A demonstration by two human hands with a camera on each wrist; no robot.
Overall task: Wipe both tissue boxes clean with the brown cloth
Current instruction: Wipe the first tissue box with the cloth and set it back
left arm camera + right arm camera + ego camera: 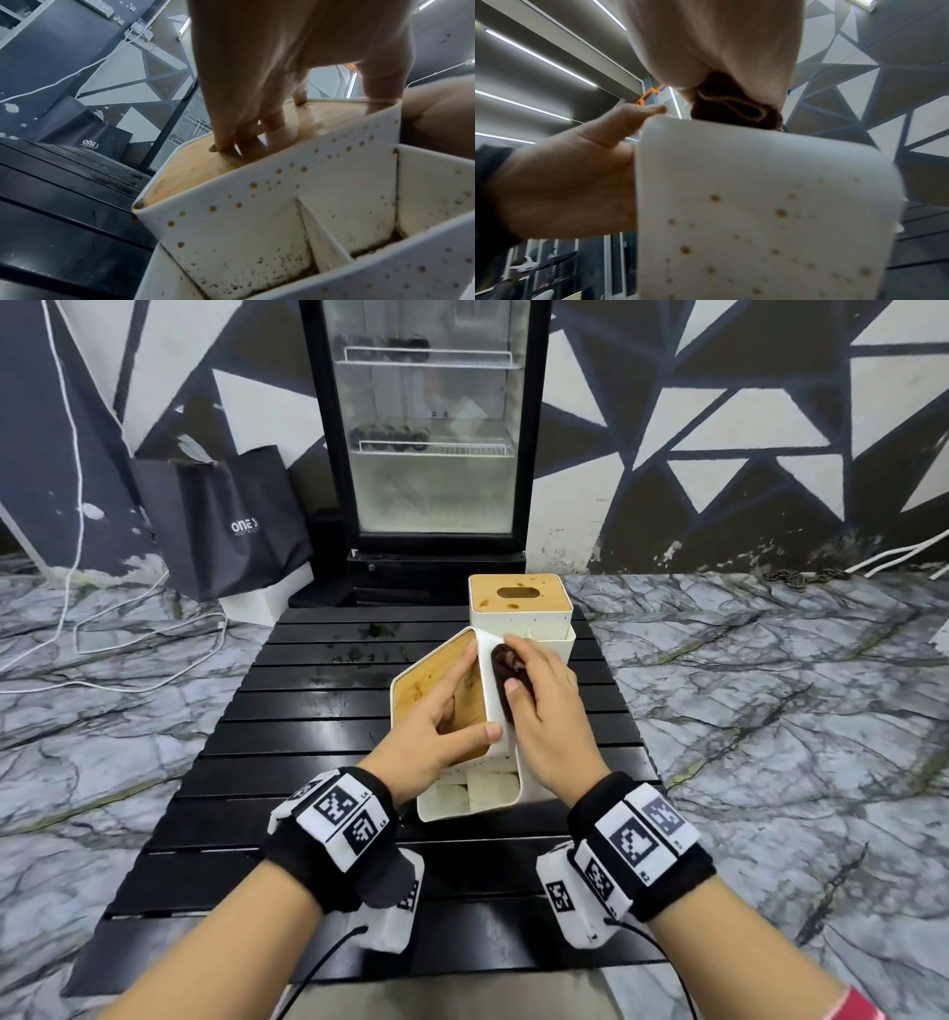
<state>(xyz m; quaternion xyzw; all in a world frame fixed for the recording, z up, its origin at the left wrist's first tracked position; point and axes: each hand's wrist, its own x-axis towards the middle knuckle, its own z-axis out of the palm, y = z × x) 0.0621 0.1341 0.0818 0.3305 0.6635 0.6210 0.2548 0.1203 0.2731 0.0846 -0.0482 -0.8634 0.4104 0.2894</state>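
The near tissue box [415, 695], white with a wooden lid, is tipped on the black slatted table [287, 721], lid facing left. My left hand [441, 711] grips it, fingers on the lid [195, 164] and thumb over the white side. My right hand [547, 706] holds the bunched brown cloth [506, 667] against the box's upper white side. In the right wrist view the cloth [731, 105] sits at the top edge of the brown-speckled white wall [757, 203]. The side pockets [257, 233] show dark specks. The second tissue box [518, 608] stands upright just behind.
A glass-door fridge [431, 428] stands behind the table, with a black bag [231, 521] to its left. White cables [77, 629] trail over the marble floor on the left. Dark smudges mark the table slats [359, 660] left of the boxes.
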